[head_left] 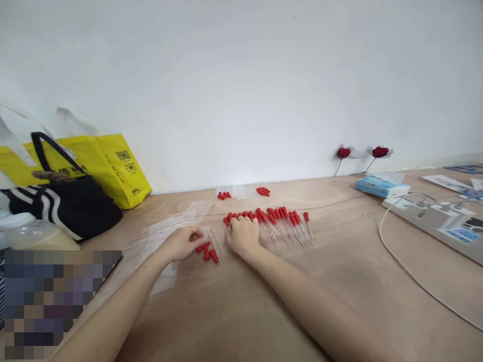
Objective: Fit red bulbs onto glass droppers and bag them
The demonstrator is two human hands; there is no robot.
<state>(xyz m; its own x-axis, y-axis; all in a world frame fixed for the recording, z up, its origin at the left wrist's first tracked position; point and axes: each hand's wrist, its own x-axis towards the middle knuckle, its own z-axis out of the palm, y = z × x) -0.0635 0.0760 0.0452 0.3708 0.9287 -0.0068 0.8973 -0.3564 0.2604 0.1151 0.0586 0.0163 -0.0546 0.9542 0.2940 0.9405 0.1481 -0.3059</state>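
Observation:
My left hand (185, 242) is at the edge of some clear zip bags (162, 251), its fingers curled in towards the thumb. Right at its fingertips lie a few loose red rubber bulbs (213, 256), and I cannot make out what is between the fingers. A couple of thin clear tubes (216, 241) rest between my two hands. My right hand (244, 235) is closed over the left end of a row of droppers (279, 229) with red bulbs and clear stems. Its fingertips are hidden, so what they grip does not show.
Bags with more red bulbs (263, 191) lie by the wall. A yellow bag (132, 171), a black bag (90, 206) and a jar (41, 236) stand left. On the right are a tissue pack (381, 186), a power strip (453, 229), a white cable (411, 284) and two artificial roses (380, 152).

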